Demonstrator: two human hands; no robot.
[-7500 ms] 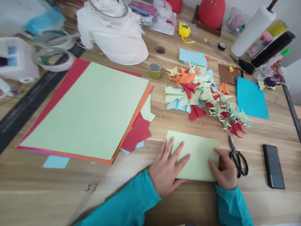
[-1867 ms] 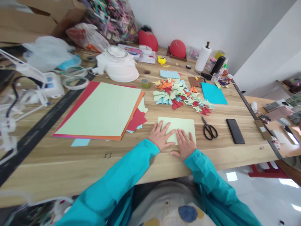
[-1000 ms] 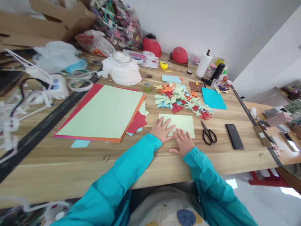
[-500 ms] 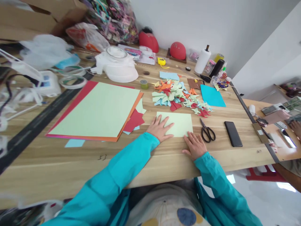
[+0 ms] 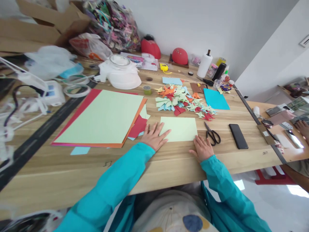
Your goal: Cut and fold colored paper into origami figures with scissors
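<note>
A folded pale green sheet of paper [image 5: 181,128] lies flat on the wooden table [image 5: 169,161] in front of me. My left hand [image 5: 153,137] rests flat with fingers spread at the sheet's near left corner, fingertips on its edge. My right hand [image 5: 202,148] lies flat on the table at the sheet's near right corner, fingers stretched toward it. Both hands are open and hold nothing. Teal sleeves cover both arms.
Black scissors [image 5: 212,134] and a black phone [image 5: 238,136] lie right of the sheet. A pile of folded paper shapes [image 5: 181,101] sits behind it, a stack of large coloured sheets [image 5: 101,117] to the left. Another person's hand [image 5: 303,127] shows at the far right.
My hands have slid apart along the sheet's near edge, the left one leftward and the right one off the paper to its right corner. The view has shifted slightly.
</note>
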